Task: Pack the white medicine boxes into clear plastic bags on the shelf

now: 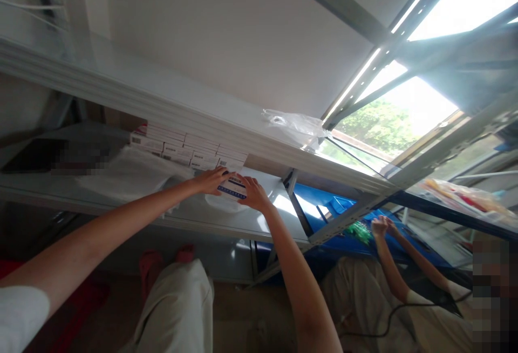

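Between my two hands is a small white box with a blue printed band, held above the lower shelf. My left hand grips its left end, and my right hand has its fingers on the right end. Just behind them, stacked white boxes with small labels stand in a row on the lower shelf. White plastic wrapping lies to the left of my hands. More clear plastic shows under the held box.
The upper shelf's edge runs above my hands, with a crumpled clear bag on it. A metal upright stands at the right. Beyond it sits another person, hands near green material on a blue surface. A dark flat object lies far left.
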Action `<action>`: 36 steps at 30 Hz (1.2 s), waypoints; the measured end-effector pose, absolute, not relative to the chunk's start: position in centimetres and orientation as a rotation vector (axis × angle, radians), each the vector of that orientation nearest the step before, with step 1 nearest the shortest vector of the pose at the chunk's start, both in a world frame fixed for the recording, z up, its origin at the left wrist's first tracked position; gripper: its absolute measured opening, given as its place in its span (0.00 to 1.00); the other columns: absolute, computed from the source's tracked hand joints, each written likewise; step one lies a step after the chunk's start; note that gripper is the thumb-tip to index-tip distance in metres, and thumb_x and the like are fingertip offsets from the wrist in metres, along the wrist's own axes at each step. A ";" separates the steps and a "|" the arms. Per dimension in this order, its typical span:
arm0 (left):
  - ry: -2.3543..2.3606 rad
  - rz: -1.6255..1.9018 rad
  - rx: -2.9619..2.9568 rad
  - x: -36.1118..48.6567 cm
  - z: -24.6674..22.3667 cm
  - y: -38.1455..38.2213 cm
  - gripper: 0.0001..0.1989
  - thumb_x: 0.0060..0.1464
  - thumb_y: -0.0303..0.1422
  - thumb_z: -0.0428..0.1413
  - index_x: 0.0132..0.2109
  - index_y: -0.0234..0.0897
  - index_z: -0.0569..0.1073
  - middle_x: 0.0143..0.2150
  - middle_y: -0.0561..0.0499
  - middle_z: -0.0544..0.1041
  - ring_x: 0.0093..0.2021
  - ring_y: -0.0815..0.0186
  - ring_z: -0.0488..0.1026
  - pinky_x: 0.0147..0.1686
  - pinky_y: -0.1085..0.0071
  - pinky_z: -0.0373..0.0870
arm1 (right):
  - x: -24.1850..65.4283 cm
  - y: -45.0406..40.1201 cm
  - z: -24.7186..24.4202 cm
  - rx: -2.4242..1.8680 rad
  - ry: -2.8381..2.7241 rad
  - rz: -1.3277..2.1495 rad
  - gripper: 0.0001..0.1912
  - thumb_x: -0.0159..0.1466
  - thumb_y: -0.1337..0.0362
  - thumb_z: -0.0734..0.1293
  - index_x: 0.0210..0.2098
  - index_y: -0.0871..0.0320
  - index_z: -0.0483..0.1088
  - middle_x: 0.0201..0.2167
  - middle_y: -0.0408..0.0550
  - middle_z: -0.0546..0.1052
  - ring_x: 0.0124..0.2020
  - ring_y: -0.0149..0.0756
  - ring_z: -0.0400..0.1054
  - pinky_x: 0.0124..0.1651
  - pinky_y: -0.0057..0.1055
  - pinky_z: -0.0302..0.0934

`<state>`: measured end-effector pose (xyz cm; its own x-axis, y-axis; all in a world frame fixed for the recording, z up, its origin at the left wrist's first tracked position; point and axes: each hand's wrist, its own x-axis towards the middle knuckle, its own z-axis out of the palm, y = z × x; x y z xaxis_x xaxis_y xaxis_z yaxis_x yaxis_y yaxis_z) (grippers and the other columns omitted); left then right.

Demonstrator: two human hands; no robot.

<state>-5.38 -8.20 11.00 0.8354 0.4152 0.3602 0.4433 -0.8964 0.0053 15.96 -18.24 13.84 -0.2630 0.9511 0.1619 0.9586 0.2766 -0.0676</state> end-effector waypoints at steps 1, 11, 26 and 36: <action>-0.695 -0.554 -2.933 -5.1 10.9 -8.0 0.47 0.45 0.33 0.66 0.68 0.39 0.53 0.58 0.38 0.64 0.60 0.51 0.62 0.48 0.67 0.69 | 16.2 -18.1 13.9 -1.793 -2.363 -0.077 0.48 0.53 0.63 0.73 0.68 0.53 0.48 0.60 0.54 0.64 0.58 0.47 0.56 0.58 0.41 0.55; -0.739 -0.494 -3.049 -3.1 7.1 -6.4 0.48 0.42 0.33 0.68 0.68 0.38 0.55 0.60 0.38 0.64 0.59 0.50 0.63 0.52 0.64 0.65 | 17.9 -17.1 11.0 -1.924 -2.389 0.035 0.50 0.53 0.60 0.74 0.69 0.48 0.46 0.62 0.53 0.64 0.60 0.47 0.57 0.57 0.42 0.51; -0.547 -0.541 -2.901 -7.3 8.1 -5.2 0.40 0.51 0.29 0.63 0.67 0.37 0.55 0.69 0.37 0.57 0.67 0.53 0.55 0.65 0.58 0.49 | 21.6 -16.3 9.7 -2.030 -2.305 0.091 0.46 0.54 0.52 0.74 0.67 0.48 0.53 0.65 0.53 0.62 0.62 0.51 0.56 0.58 0.45 0.50; -0.216 -0.626 -2.855 -9.2 10.4 -6.5 0.14 0.56 0.19 0.51 0.40 0.40 0.77 0.51 0.48 0.76 0.58 0.60 0.68 0.69 0.60 0.47 | 23.4 -20.1 10.8 -2.138 -2.551 -0.363 0.29 0.63 0.66 0.68 0.63 0.57 0.62 0.47 0.56 0.77 0.50 0.48 0.67 0.53 0.42 0.54</action>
<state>-9.23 -6.46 10.36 0.8991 0.0975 0.4268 0.1870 -0.9670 -0.1730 23.36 -20.10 10.81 -0.1721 0.9849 -0.0190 0.9404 0.1700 0.2946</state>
